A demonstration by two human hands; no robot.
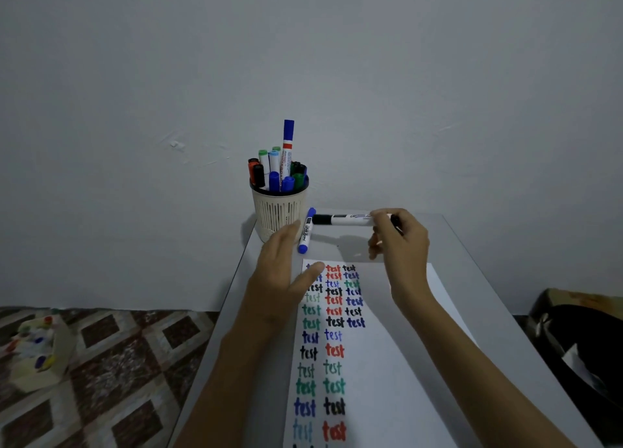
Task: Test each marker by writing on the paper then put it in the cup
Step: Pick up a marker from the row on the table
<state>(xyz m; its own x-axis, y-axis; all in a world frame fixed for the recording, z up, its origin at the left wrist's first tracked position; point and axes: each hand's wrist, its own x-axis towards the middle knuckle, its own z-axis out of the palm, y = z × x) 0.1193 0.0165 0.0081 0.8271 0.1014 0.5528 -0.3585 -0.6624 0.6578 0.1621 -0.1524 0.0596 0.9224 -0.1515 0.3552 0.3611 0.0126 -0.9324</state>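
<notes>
A cream slotted cup [279, 211] stands at the table's far left corner, holding several capped markers. My right hand [399, 242] pinches a black-capped white marker [340, 219], held level above the table, cap pointing left toward the cup. A blue marker [306, 234] lies on the table beside the cup. My left hand [281, 272] is flat with straight fingers, its fingertips near the cup and its thumb on the top left corner of the white paper [387, 363]. The paper carries columns of the word "test" in red, black, blue and green.
The grey table [472, 255] is narrow and stands against a plain wall. To the left lies a patterned tiled floor with a small box of coloured items [38, 353]. A dark object [580, 346] sits low at the right.
</notes>
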